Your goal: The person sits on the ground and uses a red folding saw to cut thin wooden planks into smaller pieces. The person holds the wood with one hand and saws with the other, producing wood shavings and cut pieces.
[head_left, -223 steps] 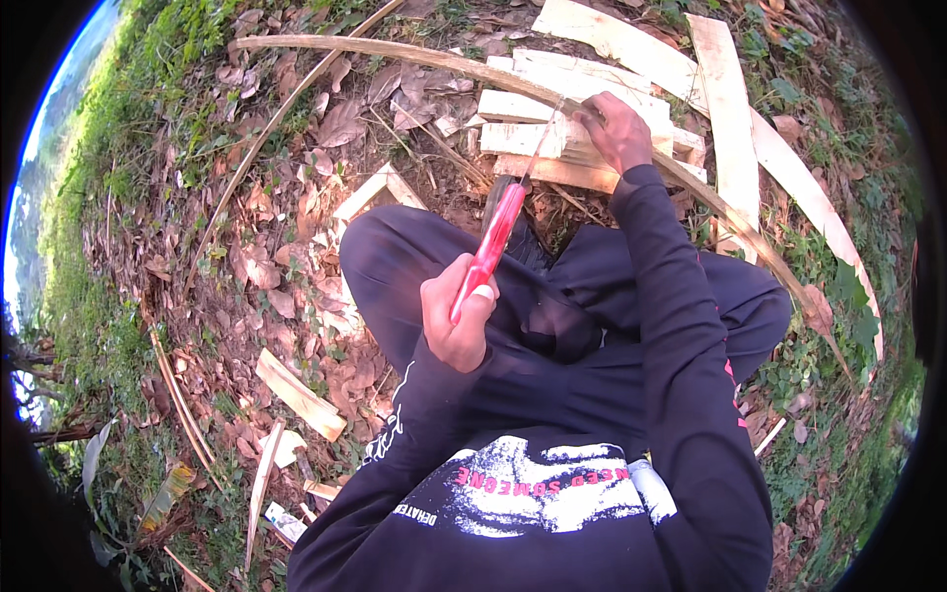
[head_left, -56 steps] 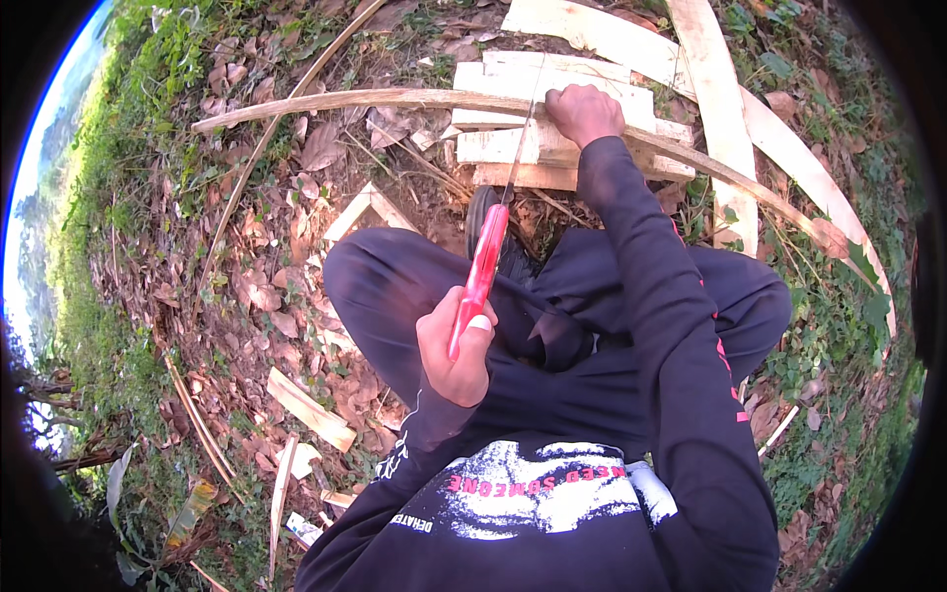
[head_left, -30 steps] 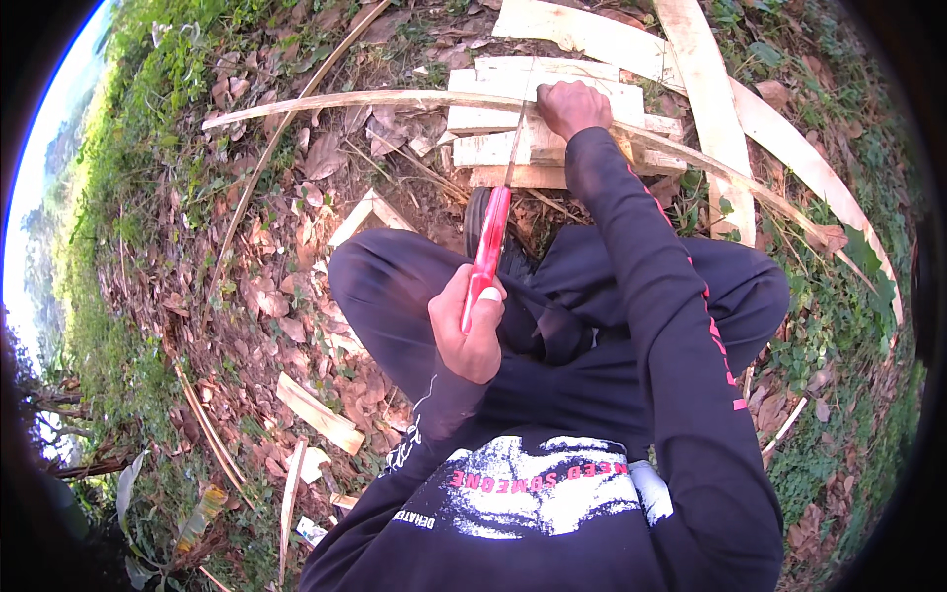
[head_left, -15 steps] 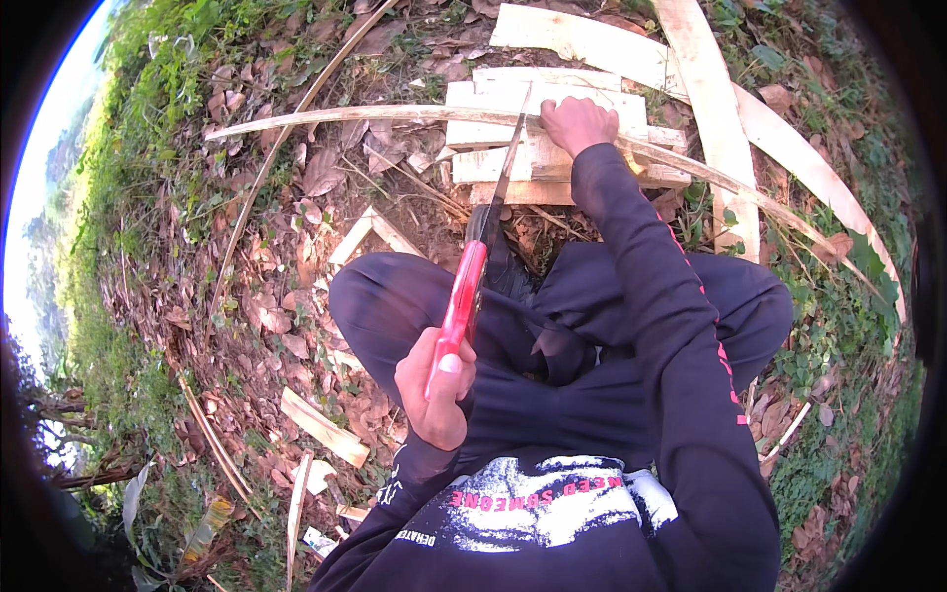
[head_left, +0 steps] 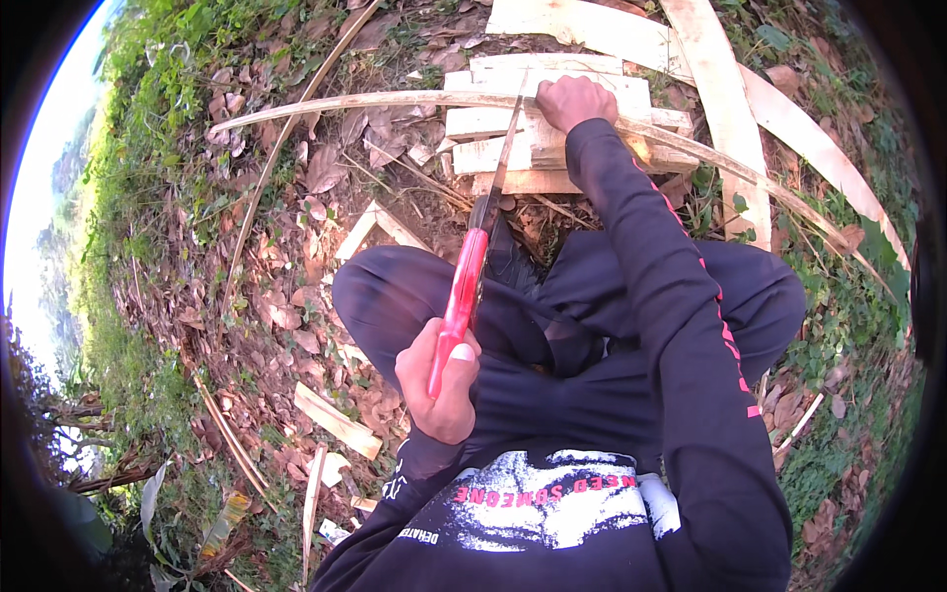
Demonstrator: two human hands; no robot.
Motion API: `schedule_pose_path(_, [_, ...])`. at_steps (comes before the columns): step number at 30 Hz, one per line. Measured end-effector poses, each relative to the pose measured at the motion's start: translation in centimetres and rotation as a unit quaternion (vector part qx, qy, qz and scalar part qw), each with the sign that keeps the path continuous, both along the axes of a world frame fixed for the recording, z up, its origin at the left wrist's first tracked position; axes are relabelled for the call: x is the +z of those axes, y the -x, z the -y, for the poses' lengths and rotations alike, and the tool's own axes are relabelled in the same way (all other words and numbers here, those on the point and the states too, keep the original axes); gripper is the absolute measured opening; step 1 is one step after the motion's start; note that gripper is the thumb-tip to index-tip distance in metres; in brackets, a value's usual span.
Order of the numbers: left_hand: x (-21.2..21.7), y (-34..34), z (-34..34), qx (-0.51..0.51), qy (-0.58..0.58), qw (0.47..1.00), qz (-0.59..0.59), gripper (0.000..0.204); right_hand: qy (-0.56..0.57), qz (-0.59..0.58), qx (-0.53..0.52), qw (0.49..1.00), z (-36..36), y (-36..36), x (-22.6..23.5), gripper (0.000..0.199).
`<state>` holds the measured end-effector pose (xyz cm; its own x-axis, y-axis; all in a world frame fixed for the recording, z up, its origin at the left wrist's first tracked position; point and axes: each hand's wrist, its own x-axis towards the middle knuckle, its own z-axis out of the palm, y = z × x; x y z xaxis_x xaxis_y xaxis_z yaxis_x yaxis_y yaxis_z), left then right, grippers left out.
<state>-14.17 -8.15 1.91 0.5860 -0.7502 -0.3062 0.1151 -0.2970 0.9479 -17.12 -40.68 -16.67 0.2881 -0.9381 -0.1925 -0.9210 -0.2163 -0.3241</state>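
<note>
My left hand (head_left: pixel 439 380) is wrapped around the red handle of a hand saw (head_left: pixel 462 301). The dark, narrow blade points away from me and crosses a long, thin wooden strip (head_left: pixel 375 101), just left of my other hand. My right hand (head_left: pixel 577 104) is closed over that strip and presses it onto a stack of pale wood pieces (head_left: pixel 528 183). Beyond both sides of the stack, the strip bends out in a long curve. Whether the teeth have cut into it is too small to tell.
Wide pale planks (head_left: pixel 725 109) lie across each other behind and right of the stack. Another thin strip (head_left: pixel 261 187) curves along the left. Wood offcuts (head_left: pixel 337 421) are scattered over the dry leaves (head_left: pixel 286 316). My bent legs (head_left: pixel 404 296) flank the saw.
The whole view has shifted slightly, so the stack sits a little higher in it. Both hands keep their holds, and the saw still lies across the strip at about the same spot.
</note>
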Motion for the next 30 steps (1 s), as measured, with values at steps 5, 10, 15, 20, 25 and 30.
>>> schedule_pose_path(5, [-1.4, -0.3, 0.2, 0.017, 0.042, 0.999, -0.024, 0.025, 0.018, -0.012, 0.043, 0.999, -1.5, 0.4, 0.7, 0.047])
schedule_pose_path(10, [-5.8, -0.9, 5.7, -0.012, 0.072, 0.997, -0.018, 0.020, 0.012, 0.001, 0.028, 1.000, -1.4, 0.4, 0.9, 0.048])
schedule_pose_path(15, [-3.5, -0.9, 0.8, -0.003, 0.048, 0.998, -0.034, 0.026, 0.001, -0.013, 0.014, 1.000, -1.5, 0.8, 0.5, 0.047])
schedule_pose_path(20, [-5.6, -2.1, 6.5, -0.018, 0.046, 0.999, -0.022, 0.021, 0.010, 0.001, 0.033, 0.999, -1.6, 0.5, 0.9, 0.047])
schedule_pose_path(25, [-3.8, -0.9, 4.1, -0.019, 0.036, 0.999, -0.013, 0.023, 0.012, -0.005, 0.017, 1.000, -1.4, 0.4, 0.7, 0.047])
schedule_pose_path(30, [-2.3, -0.4, 3.5, -0.009, 0.034, 0.999, -0.029, 0.024, 0.003, -0.023, 0.023, 0.999, -1.4, 0.7, 0.8, 0.048])
